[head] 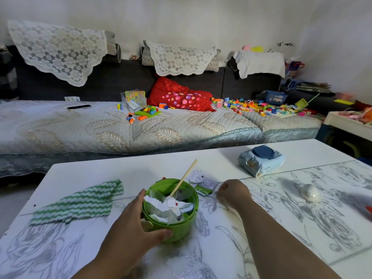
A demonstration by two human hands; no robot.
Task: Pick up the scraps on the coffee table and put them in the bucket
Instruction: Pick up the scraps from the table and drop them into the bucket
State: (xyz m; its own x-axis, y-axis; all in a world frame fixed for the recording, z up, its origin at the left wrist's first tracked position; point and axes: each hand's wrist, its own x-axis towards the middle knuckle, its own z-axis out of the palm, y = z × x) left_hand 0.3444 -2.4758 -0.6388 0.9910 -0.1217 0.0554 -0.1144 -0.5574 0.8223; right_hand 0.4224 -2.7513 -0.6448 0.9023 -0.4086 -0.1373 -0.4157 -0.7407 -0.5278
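A small green bucket (182, 228) stands on the white coffee table (124, 170), holding torn white paper, plastic and a wooden stick (184, 177) that leans out. My left hand (130, 220) wraps around the bucket's left side. My right hand (233, 193) rests fingers-down on the table just right of it, curled beside a green-and-white packet scrap (205, 187); whether it pinches anything is hidden. A crumpled white scrap (196, 176) lies behind the packet. A white wad (308, 193) lies farther right. A red bit (369, 209) shows at the right edge.
A green-striped cloth (80, 202) lies left of the bucket. A blue wet-wipe pack (261, 160) sits at the back right of the table. Beyond the table is a sofa (100, 125) with toy bricks (259, 108) and a red cushion (179, 95).
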